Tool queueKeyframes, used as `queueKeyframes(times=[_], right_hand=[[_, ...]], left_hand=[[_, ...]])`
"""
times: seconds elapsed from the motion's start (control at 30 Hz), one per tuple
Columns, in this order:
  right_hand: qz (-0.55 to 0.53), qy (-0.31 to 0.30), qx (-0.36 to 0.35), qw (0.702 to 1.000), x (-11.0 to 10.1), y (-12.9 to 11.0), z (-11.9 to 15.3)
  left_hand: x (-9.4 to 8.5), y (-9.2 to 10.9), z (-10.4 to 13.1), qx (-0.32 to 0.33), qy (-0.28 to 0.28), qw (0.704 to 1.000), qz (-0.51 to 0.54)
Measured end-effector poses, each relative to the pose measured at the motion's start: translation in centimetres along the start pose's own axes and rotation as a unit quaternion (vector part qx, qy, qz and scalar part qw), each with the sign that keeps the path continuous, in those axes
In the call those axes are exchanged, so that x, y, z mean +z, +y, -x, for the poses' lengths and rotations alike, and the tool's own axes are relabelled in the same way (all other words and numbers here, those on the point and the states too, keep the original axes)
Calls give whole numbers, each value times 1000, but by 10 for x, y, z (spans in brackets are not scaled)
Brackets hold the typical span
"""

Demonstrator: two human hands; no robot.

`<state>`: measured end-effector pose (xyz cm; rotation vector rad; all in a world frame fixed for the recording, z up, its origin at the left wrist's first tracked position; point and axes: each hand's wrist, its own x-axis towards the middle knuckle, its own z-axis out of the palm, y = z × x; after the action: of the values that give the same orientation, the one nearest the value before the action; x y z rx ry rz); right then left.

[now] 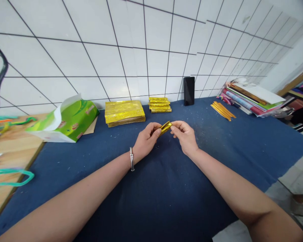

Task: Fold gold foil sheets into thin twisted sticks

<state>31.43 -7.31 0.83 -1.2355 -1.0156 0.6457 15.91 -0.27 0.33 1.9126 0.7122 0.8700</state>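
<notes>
Between my hands is a small folded piece of gold foil paper [166,127], held a little above the blue cloth [151,195]. My left hand [148,137] pinches its left end between thumb and fingers. At its right end, my right hand [184,135] grips the edge with thumb and forefinger. Just behind my left hand lies a thick stack of gold foil sheets [125,112]. A smaller pile of folded gold strips [159,105] sits to the right of that stack, by the wall.
A black phone [189,90] leans upright against the tiled wall. Flat orange-gold strips [222,111] lie to the right, near a pile of books and papers [252,97]. At left are a green plastic package [73,117] and a wooden board [15,148] with a teal loop [27,174].
</notes>
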Motion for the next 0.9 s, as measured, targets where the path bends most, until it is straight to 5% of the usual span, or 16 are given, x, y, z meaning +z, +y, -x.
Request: queueKeyframes(times=[0.33,0.9], right_hand=[[-36,-2,51,998,0,2,-1],[-20,-11,39,999,-2,4,-2]], left_hand=[[1,0,-1,7,-4,1000,-9],[1,-3,-1,-22,-7,1000,2]])
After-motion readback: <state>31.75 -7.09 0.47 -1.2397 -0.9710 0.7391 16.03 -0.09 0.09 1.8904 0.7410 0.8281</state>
